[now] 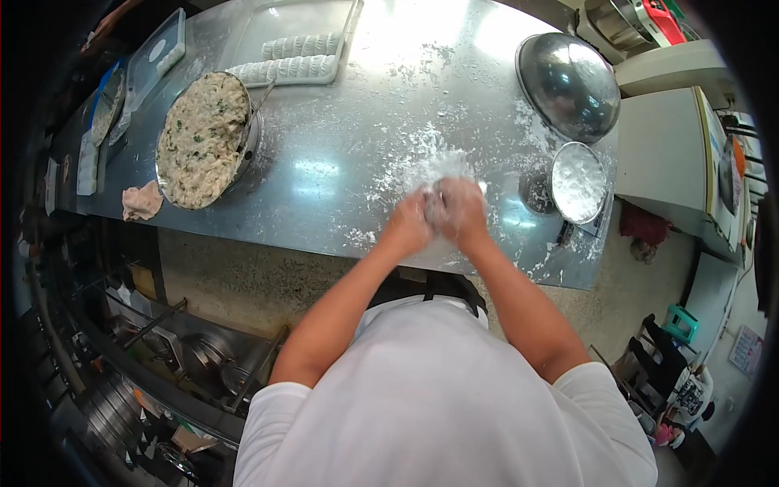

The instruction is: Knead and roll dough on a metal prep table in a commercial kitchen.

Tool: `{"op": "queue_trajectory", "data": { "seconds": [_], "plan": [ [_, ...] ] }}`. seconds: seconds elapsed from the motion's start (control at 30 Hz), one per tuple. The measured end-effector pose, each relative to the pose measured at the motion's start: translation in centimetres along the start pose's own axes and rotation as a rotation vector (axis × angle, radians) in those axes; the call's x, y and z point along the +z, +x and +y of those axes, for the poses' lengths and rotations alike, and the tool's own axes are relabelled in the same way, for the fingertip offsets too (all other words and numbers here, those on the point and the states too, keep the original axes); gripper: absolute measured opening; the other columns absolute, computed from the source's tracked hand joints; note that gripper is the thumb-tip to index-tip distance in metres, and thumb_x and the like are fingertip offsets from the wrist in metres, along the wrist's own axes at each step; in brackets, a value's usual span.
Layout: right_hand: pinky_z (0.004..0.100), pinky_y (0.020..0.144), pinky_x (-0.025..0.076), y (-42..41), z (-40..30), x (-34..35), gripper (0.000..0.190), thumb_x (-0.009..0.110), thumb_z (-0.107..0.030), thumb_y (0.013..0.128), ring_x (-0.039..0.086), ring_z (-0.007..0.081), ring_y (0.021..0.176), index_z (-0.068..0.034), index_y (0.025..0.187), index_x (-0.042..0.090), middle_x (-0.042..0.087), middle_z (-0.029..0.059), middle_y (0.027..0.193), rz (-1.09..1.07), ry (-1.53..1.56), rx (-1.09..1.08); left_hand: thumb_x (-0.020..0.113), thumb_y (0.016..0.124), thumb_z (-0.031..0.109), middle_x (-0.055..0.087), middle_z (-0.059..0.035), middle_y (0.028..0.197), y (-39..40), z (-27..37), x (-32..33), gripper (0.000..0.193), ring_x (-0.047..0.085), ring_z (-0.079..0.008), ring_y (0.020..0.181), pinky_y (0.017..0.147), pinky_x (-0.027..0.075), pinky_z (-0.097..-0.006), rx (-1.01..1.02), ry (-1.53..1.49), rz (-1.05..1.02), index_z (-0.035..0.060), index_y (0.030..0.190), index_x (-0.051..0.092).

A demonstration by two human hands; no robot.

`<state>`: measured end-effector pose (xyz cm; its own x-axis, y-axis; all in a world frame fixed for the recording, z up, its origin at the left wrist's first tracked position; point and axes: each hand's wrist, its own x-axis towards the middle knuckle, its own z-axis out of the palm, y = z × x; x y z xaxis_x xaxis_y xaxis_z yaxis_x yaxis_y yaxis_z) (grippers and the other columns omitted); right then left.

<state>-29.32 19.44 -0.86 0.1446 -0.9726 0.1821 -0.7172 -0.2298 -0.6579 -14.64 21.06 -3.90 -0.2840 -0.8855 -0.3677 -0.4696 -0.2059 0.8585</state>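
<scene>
My left hand (pixel 411 220) and my right hand (pixel 464 210) are close together over the front part of the steel table (pixel 292 213), just below a patch of scattered white flour (pixel 435 164). Both are blurred and dusted with flour. Something pale and greyish, perhaps dough, shows between them, but its shape is unclear. To the right, a round bowl of white flour (pixel 578 182) stands near the table's edge. At the left sits a large metal bowl heaped with pale filling with green bits (pixel 204 140), a utensil handle (pixel 266 94) leaning from it.
A plastic tray (pixel 338 76) holds rows of white dumplings at the back. An upturned metal bowl (pixel 569 88) lies back right, a dark-handled tool (pixel 566 233) near the right edge. A pinkish cloth (pixel 142 201) lies at the left edge. Other people are partly visible far off.
</scene>
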Motion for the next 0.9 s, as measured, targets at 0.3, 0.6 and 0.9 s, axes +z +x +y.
{"op": "queue_trajectory", "data": {
  "seconds": [0.3,0.6,0.9],
  "plan": [
    [0.043,0.099,0.047,10.7,0.2,2.8,0.025,0.061,-0.03,0.095,0.066,0.0318,0.104,-0.011,0.101,0.075,0.07,0.0129,0.109,-0.171,-0.192,0.04,0.081,0.082,0.035,0.064,-0.0231,0.122,3.8,2.5,-6.1,0.076,0.06,-0.0411,0.119,0.101,0.049,-0.0474,-0.04,0.363,0.2,0.0034,0.144,0.05],
    [0.0434,0.115,0.036,5.2,10.7,1.2,0.051,0.036,-0.04,0.109,0.051,0.0346,0.133,-0.008,0.145,0.054,0.053,0.0144,0.149,0.152,-0.54,-0.208,0.077,0.085,0.046,0.067,-0.0189,0.122,6.9,3.3,-4.0,0.063,0.063,-0.0357,0.116,0.099,0.051,-0.0446,0.193,0.407,0.234,0.0074,0.133,0.062],
    [0.0448,0.099,0.043,-1.2,0.3,-0.4,0.026,0.065,-0.029,0.09,0.06,0.0314,0.111,-0.013,0.109,0.073,0.066,0.0074,0.114,-0.162,-0.202,0.106,0.063,0.083,0.008,0.065,-0.0286,0.125,-2.3,-1.5,1.8,0.078,0.063,-0.0447,0.117,0.1,0.052,-0.0472,0.212,0.066,0.099,0.0057,0.155,0.034]
  ]
}}
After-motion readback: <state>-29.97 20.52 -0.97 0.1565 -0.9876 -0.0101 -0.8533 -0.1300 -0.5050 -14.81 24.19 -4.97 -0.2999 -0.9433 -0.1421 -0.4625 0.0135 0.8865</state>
